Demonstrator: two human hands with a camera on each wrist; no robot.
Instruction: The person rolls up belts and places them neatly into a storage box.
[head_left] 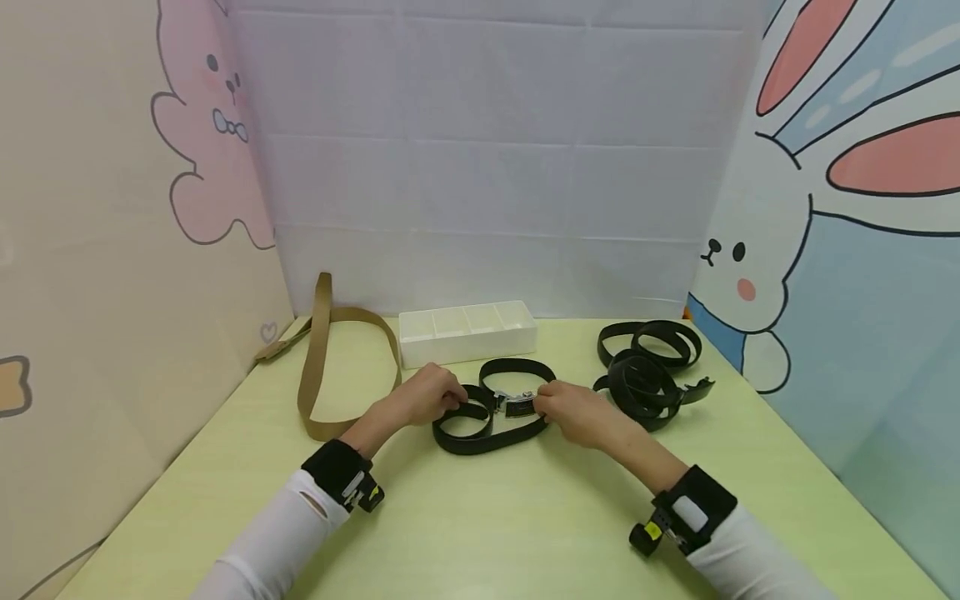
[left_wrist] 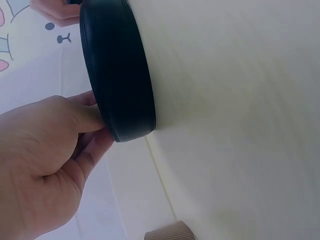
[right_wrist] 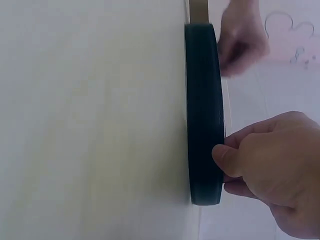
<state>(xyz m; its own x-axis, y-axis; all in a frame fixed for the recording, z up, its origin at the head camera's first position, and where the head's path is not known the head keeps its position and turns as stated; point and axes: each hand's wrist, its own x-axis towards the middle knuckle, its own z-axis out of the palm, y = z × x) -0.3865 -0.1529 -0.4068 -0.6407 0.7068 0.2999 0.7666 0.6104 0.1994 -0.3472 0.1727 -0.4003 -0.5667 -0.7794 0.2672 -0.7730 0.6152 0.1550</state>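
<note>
Both hands work one black belt [head_left: 480, 429] lying mid-worktop, looped on its edge — the left hand [head_left: 423, 398] pinches the strap at the loop's left side, the right hand [head_left: 573, 410] pinches it by the metal buckle [head_left: 516, 405], which steadies both ends. A white divided tray [head_left: 467, 332] stands just beyond; coiled black belts [head_left: 648, 371] crowd the right, a tan belt [head_left: 330, 358] the far left — open worktop [head_left: 480, 525] lies nearer.

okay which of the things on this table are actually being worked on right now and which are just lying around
In hand:
black belt, standing on edge, gripped by the left hand and the right hand near its buckle

Lying about:
tan belt
white divided tray
pile of black belts
</note>
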